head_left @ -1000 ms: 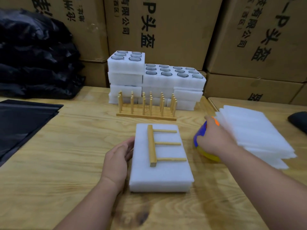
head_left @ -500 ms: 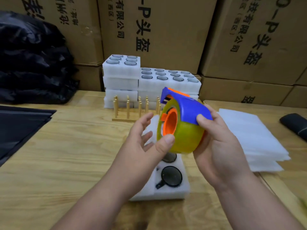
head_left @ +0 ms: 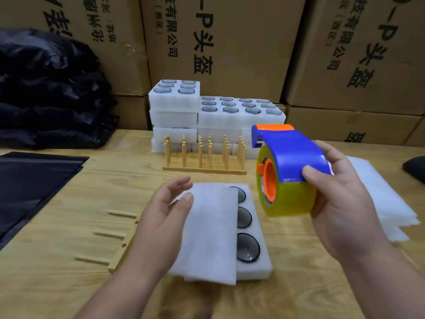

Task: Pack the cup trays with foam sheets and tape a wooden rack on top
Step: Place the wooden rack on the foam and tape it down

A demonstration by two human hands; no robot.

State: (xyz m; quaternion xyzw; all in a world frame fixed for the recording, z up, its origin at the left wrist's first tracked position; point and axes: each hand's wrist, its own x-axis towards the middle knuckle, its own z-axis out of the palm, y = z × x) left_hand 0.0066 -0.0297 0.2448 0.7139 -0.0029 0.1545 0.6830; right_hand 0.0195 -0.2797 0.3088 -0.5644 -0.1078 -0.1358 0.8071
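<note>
A white foam cup tray [head_left: 257, 270] lies on the wooden table in front of me, with three glass cups [head_left: 247, 247] showing along its right side. A white foam sheet [head_left: 211, 231] lies skewed over its left part. My left hand [head_left: 165, 215] hovers open over the sheet's left edge. My right hand [head_left: 340, 203] holds a blue and orange tape dispenser [head_left: 285, 171] with a yellowish roll above the tray's right side. A small wooden rack [head_left: 119, 252] lies flat on the table left of the tray, partly hidden by my left forearm.
Stacked foam cup trays [head_left: 218, 111] stand at the back, with an upright wooden rack [head_left: 204, 157] before them. A pile of foam sheets [head_left: 386, 199] lies at right, black sheets [head_left: 30, 180] at left, black bags [head_left: 46, 88] far left. Cardboard boxes [head_left: 230, 42] wall the back.
The wooden rack has come off the foam and now lies left of the tray. The foam sheet has slid left, uncovering cups. My right hand has lifted the tape dispenser; my left hand let go of it.
</note>
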